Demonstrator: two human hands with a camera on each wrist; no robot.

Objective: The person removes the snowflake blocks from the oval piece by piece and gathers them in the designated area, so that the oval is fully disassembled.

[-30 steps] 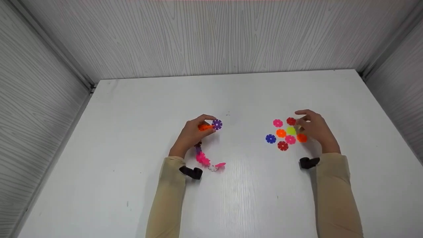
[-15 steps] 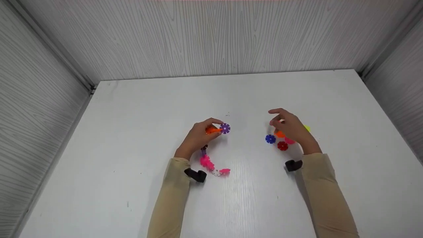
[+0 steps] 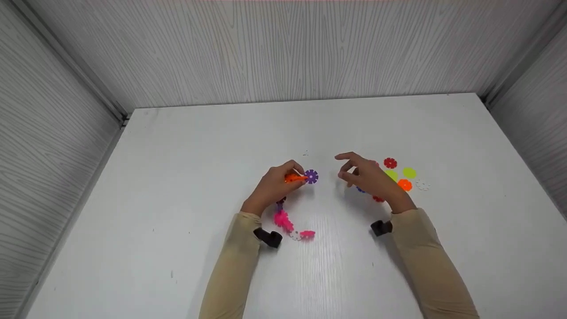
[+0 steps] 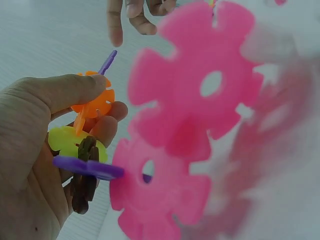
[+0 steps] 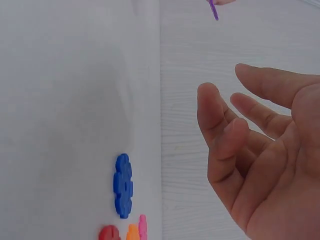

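Observation:
A chain of slotted, flower-shaped interlocking discs is in my left hand [image 3: 274, 184], its thumb and fingers pinching an orange disc [image 4: 95, 102]. A purple disc [image 3: 311, 176] sticks out past the fingertips, edge-on in the left wrist view. Below the grip the chain runs through a lime disc [image 4: 75, 141], a brown disc [image 4: 84, 185] and another purple disc [image 4: 90, 167] to pink discs [image 3: 283, 220], then a clear disc [image 3: 296, 236] and a pink end disc [image 3: 307, 234]. My right hand [image 3: 370, 177] hovers to the right, fingers loosely bent, nothing between them.
Under and beyond the right hand lie loose discs: a blue disc [image 5: 123, 186], a red disc [image 3: 390, 163], an orange disc [image 3: 405, 184], a lime disc [image 3: 409, 173] and a clear disc [image 3: 423, 184], among others. A wood-grain panel [image 3: 301, 53] stands behind the white table [image 3: 199, 141].
My right hand has moved left from over the loose discs toward the chain, uncovering lime and clear discs. The left hand has shifted slightly right and nearer with the chain.

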